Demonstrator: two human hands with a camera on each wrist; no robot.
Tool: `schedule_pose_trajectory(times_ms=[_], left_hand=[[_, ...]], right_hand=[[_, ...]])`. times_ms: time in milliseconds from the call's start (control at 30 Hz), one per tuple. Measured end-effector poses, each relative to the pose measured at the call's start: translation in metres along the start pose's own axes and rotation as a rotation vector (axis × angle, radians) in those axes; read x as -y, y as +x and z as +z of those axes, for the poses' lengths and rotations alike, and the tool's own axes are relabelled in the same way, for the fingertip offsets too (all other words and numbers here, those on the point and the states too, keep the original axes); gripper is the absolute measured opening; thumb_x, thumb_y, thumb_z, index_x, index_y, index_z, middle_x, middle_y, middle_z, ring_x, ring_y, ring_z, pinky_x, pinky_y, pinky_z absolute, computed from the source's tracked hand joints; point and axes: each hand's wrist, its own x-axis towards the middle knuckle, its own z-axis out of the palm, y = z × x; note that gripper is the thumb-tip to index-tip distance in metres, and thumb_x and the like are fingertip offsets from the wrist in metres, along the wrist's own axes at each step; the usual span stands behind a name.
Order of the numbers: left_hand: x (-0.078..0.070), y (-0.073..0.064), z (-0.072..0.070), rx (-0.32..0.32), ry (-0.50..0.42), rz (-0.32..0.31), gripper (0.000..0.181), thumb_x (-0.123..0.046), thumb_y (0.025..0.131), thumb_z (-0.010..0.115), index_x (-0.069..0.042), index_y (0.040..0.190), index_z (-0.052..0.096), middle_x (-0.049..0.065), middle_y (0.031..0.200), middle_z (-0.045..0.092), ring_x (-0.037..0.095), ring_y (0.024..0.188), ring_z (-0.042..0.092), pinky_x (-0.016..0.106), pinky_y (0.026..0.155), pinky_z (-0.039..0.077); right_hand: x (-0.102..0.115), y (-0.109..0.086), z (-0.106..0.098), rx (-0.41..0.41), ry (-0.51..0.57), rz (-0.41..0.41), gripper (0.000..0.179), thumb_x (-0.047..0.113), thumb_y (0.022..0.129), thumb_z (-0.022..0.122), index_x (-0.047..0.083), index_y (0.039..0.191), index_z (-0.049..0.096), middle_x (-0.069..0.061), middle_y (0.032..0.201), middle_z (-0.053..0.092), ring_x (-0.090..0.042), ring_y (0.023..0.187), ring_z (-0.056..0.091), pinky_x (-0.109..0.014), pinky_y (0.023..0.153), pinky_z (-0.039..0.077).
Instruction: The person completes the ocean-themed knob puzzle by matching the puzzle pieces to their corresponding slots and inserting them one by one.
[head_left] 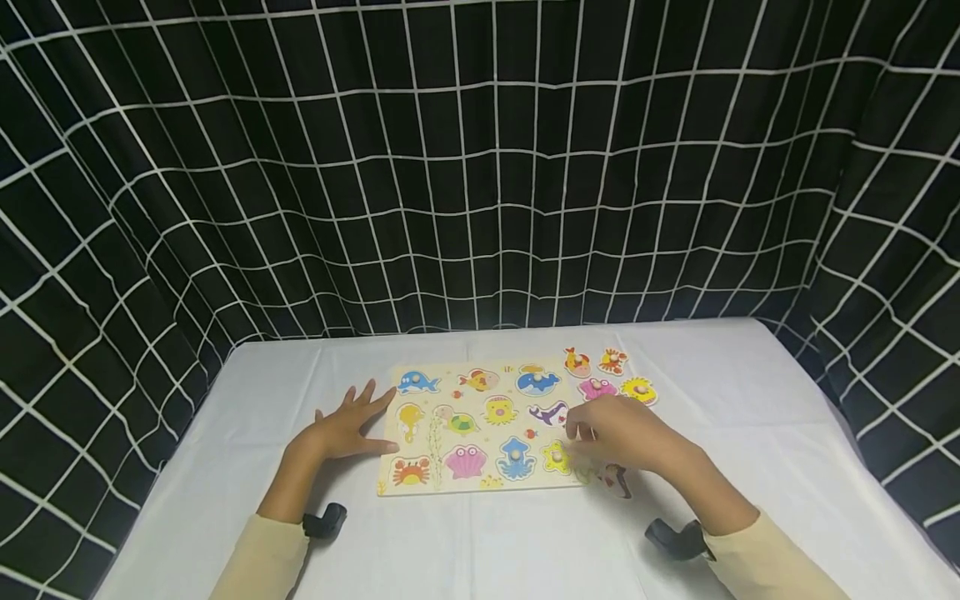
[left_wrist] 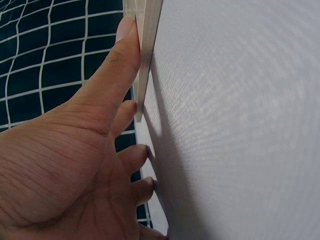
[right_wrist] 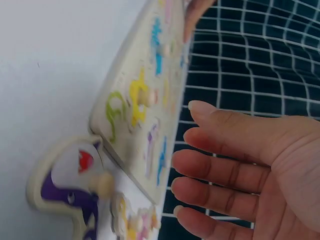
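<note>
A wooden sea-animal puzzle board (head_left: 480, 483) lies flat on the white table. My left hand (head_left: 341, 429) rests at the board's left edge with fingers spread; its thumb touches the edge. Knobbed pieces sit in the board: a blue whale (head_left: 416, 382), another blue whale (head_left: 537, 381), a blue squid (head_left: 516, 460) and a yellow starfish (head_left: 556, 457). Above the board's right side hovers my right hand (head_left: 622, 433), fingers loosely bent, nothing between them in the right wrist view. Beneath it, a purple-and-white sea-animal piece (right_wrist: 70, 187) lies beside the board.
Several loose pieces lie off the board's upper right corner: an orange fish-like piece (head_left: 577, 363), a red crab (head_left: 612, 361), a pink shell (head_left: 597, 388) and a yellow piece (head_left: 639, 390). A black grid-patterned curtain (head_left: 480, 167) surrounds the table (head_left: 480, 550).
</note>
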Motion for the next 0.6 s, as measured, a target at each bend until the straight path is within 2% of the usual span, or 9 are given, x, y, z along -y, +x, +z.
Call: schedule_pose_trajectory(times_ms=[167,300,600], left_hand=[[0.000,0.000,0.001,0.002,0.003,0.001,0.102,-0.064,0.081,0.075,-0.025,0.162,0.028,0.018,0.169,0.011,0.047,0.153,0.004,0.085,0.104,0.005],[-0.001,-0.001,0.000,0.001,0.003,0.003,0.102,-0.063,0.081,0.076,-0.023,0.162,0.028,0.020,0.168,0.012,0.048,0.153,0.005,0.086,0.104,0.005],[-0.002,-0.001,0.000,-0.003,0.009,0.001,0.102,-0.062,0.081,0.076,-0.023,0.162,0.028,0.019,0.168,0.012,0.048,0.153,0.006,0.086,0.104,0.006]], right_hand=[[-0.007,-0.012,-0.007,-0.026,-0.014,-0.025,0.012,0.016,0.083,0.084,0.018,0.092,0.076,0.013,0.071,0.059,-0.008,0.065,0.051,-0.028,0.060,0.044],[-0.013,-0.021,-0.009,-0.025,-0.020,-0.015,0.013,0.017,0.082,0.085,0.019,0.089,0.075,0.014,0.072,0.061,-0.008,0.066,0.051,-0.029,0.060,0.044],[-0.026,-0.034,-0.008,0.031,-0.031,-0.002,0.015,0.022,0.081,0.086,0.022,0.081,0.071,0.015,0.068,0.055,-0.007,0.063,0.048,-0.028,0.059,0.042]])
